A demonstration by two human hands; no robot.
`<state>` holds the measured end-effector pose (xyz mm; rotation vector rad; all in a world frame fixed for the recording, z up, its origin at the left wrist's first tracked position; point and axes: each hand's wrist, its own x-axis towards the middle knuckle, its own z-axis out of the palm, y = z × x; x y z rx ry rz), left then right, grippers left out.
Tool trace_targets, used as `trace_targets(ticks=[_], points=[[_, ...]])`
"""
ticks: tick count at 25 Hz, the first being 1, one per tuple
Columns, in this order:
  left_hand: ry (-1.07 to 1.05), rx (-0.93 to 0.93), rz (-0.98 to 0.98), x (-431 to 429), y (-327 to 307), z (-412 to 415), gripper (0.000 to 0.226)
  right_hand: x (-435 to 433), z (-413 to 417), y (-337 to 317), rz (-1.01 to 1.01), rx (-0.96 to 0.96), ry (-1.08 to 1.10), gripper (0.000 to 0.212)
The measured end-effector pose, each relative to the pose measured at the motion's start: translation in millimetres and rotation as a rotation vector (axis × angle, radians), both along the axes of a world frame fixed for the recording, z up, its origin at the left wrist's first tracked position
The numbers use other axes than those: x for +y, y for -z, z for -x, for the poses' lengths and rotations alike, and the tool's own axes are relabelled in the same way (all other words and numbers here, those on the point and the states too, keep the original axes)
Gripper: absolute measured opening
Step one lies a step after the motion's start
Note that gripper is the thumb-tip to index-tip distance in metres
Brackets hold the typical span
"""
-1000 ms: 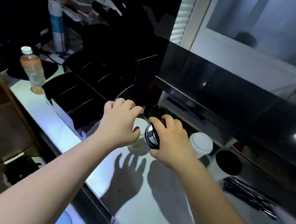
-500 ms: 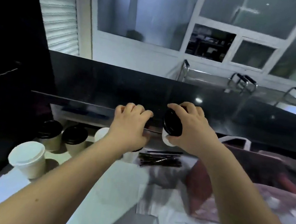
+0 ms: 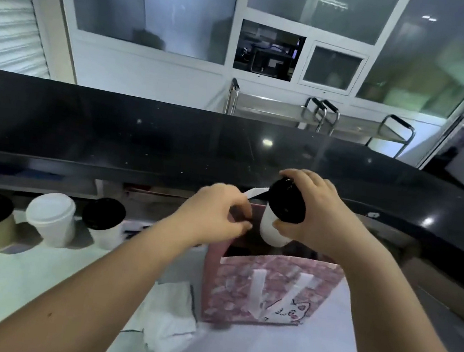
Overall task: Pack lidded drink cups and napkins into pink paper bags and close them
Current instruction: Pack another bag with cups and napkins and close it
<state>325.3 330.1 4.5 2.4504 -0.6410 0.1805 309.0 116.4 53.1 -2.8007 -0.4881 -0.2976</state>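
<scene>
Here the right hand (image 3: 313, 213) grips a lidded cup (image 3: 277, 214); the left hand (image 3: 213, 217) pinches the pink bag (image 3: 266, 289).

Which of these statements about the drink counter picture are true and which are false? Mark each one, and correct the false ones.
1. The right hand holds a white cup with a black lid. True.
2. That cup is already standing inside the pink bag. False: it is held tilted above the bag's open mouth.
3. The left hand grips the bag's far edge. True.
4. The napkins lie to the right of the bag. False: they lie to its left, on the counter.
5. All the cups standing at the left have black lids. False: one, the white-lidded cup, does not.
</scene>
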Motion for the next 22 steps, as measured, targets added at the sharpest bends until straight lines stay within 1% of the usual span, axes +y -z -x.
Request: trace_targets(ticks=[1, 2, 4, 6, 8, 10, 13, 15, 17, 19, 20, 22], points=[[-0.005, 0.008, -0.044, -9.8, 7.9, 0.4, 0.023, -6.7, -1.0, 7.6, 0.008, 0.01, -0.015, 0.085], [-0.026, 0.001, -0.104, -16.3, 14.9, -0.6, 0.031, -11.0, -2.1, 15.9, 0.006, 0.018, -0.031, 0.083], [-0.078, 0.016, -0.233, -19.8, 25.6, -3.2, 0.063, -12.7, -4.3, 32.4, -0.002, 0.019, -0.062, 0.082], [-0.109, 0.107, -0.289, -20.2, 32.9, -3.6, 0.096, -11.3, -8.3, 46.0, 0.023, 0.023, -0.114, 0.081], [-0.106, 0.179, -0.318, -21.5, 37.5, -2.1, 0.117, -9.5, -12.6, 57.9, 0.088, 0.079, -0.162, 0.08], [-0.084, 0.213, -0.38, -24.1, 40.3, 3.2, 0.132, -11.0, -17.5, 71.4, 0.195, 0.187, -0.171, 0.082], [-0.047, 0.205, -0.425, -26.4, 45.3, 16.6, 0.144, -16.2, -27.2, 89.4, 0.361, 0.342, -0.107, 0.082], [-0.023, 0.182, -0.447, -29.8, 47.4, 25.1, 0.148, -15.8, -36.0, 97.6, 0.39, 0.387, -0.075, 0.089], [-0.011, 0.164, -0.462, -33.8, 47.1, 30.1, 0.151, -9.2, -41.4, 102.9, 0.334, 0.388, -0.095, 0.101], [-0.005, 0.163, -0.459, -36.0, 45.6, 31.0, 0.154, 1.2, -40.5, 108.7, 0.212, 0.394, -0.142, 0.11], [-0.004, 0.166, -0.451, -36.0, 45.1, 30.7, 0.154, 5.9, -37.6, 112.8, 0.163, 0.398, -0.166, 0.113], [-0.003, 0.179, -0.441, -34.3, 45.2, 30.2, 0.153, 12.0, -29.5, 123.9, 0.146, 0.369, -0.212, 0.11]])
